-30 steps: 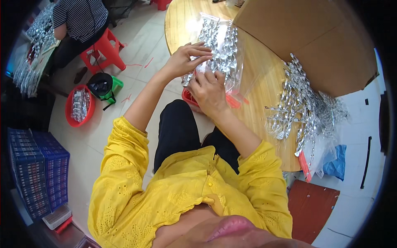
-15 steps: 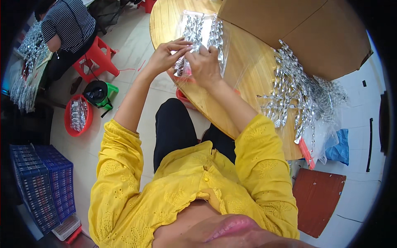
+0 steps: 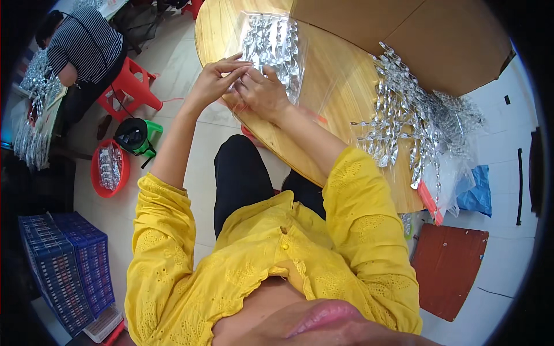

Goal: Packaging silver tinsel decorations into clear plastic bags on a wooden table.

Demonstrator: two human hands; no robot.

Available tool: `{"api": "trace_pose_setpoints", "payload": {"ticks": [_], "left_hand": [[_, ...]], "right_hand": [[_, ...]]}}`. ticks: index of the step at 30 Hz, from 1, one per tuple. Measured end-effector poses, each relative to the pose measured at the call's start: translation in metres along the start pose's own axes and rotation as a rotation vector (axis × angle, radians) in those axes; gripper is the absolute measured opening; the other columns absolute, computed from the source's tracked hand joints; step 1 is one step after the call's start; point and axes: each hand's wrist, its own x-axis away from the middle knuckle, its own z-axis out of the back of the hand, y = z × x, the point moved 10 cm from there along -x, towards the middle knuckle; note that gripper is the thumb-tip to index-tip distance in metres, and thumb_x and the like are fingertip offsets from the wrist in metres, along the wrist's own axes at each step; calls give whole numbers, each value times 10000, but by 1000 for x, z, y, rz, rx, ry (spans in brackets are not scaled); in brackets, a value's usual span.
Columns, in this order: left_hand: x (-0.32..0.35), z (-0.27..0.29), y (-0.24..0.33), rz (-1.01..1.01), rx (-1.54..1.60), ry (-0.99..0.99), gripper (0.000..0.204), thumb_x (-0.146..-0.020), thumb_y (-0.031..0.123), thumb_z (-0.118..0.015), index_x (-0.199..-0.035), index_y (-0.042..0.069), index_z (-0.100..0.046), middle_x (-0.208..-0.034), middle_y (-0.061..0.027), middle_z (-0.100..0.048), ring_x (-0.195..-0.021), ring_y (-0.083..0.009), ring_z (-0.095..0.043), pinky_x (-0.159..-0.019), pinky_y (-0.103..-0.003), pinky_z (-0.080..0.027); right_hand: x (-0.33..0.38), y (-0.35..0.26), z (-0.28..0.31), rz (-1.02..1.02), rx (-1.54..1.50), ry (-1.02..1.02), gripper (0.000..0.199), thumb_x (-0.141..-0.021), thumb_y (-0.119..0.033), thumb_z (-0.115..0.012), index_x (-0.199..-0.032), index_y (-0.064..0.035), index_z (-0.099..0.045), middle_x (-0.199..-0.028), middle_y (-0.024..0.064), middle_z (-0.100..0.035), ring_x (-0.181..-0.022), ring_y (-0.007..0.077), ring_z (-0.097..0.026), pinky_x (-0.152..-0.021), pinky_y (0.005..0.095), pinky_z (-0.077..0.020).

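Observation:
A clear plastic bag (image 3: 271,49) filled with shiny silver pieces lies flat on the round wooden table (image 3: 334,98). My left hand (image 3: 212,81) pinches the bag's near edge with its fingertips. My right hand (image 3: 262,92) rests right beside it, fingers curled on the same edge of the bag. Both hands meet at the table's rim. My yellow sleeves come up from the lower edge.
A heap of loose silver pieces (image 3: 404,115) lies on the table's right, below a brown cardboard box (image 3: 415,34). On the floor at left: a red basin (image 3: 108,167), a red stool (image 3: 130,86), blue crates (image 3: 63,271). Another person in a striped shirt (image 3: 83,49) sits at far left.
The bag has gone from being held up and handled to lying flat on the table. Both hands have drawn together at its near edge.

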Motion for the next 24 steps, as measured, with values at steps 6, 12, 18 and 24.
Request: {"api": "trace_pose_setpoints", "payload": {"ticks": [6, 12, 18, 24], "left_hand": [[2, 7, -11, 27, 23, 50, 189, -789, 142, -559, -954, 70, -616, -1003, -54, -590, -1103, -194, -436, -880, -279, -364], [31, -9, 34, -264, -624, 51, 282, -764, 143, -566, -1045, 111, -561, -1110, -36, -528, -1143, -276, -387, -964, -456, -211], [60, -39, 97, -404, -452, 172, 311, -731, 21, -573, -1035, 82, -562, -1075, -59, -544, -1128, -263, -411, -963, -404, -243], [73, -100, 118, -440, -233, 37, 267, -734, -11, -552, -991, 55, -575, -1031, -75, -561, -1087, -263, -452, -940, -389, -300]], "right_hand": [[-12, 1, 19, -26, -11, 71, 85, -722, -203, -497, -739, -147, -559, -691, -36, -549, -888, 107, -484, -857, 375, -258], [62, -8, 121, -202, -484, 32, 98, -658, -199, -630, -706, -141, -567, -671, -33, -525, -748, 161, -496, -820, 370, -293], [181, 107, 181, -733, -233, -48, 82, -648, -106, -661, -717, -97, -617, -749, 16, -600, -716, 176, -512, -734, 317, -342], [271, 163, 229, -1106, -153, -106, 109, -699, -105, -647, -792, -51, -629, -802, 36, -597, -751, 141, -503, -676, 252, -389]]}}
